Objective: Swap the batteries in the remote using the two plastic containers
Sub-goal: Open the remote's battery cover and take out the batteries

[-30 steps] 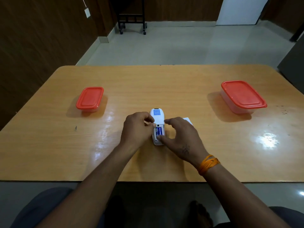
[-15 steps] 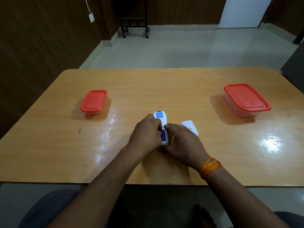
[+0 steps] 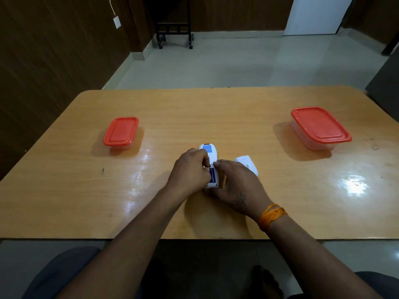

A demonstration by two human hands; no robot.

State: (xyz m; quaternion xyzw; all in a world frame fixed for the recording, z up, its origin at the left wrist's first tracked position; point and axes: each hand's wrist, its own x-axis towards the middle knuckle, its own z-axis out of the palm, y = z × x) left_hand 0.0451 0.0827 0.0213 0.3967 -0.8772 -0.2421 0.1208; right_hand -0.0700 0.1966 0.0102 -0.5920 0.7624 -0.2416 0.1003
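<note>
A white remote (image 3: pixel 209 150) lies face down on the wooden table (image 3: pixel 216 113), its battery bay open with a blue battery (image 3: pixel 212 175) showing. My left hand (image 3: pixel 190 171) covers the bay's left side, fingertips pinched at the bay's top end. My right hand (image 3: pixel 237 184) holds the remote's right edge and near end, its forefinger at the bay's top. The white battery cover (image 3: pixel 247 163) lies just right of my right hand. A small red-lidded container (image 3: pixel 121 131) sits at the left, a larger red-lidded container (image 3: pixel 319 126) at the right, both closed.
The table's near edge runs just below my forearms. Bare tabletop stretches between the remote and each container. Beyond the table is a tiled floor with a black wheeled stand (image 3: pixel 174 33) at the far wall.
My left hand has moved right, over the battery bay, hiding the left battery. My right hand has shifted off the battery cover, which now shows beside it. The remote stays in place.
</note>
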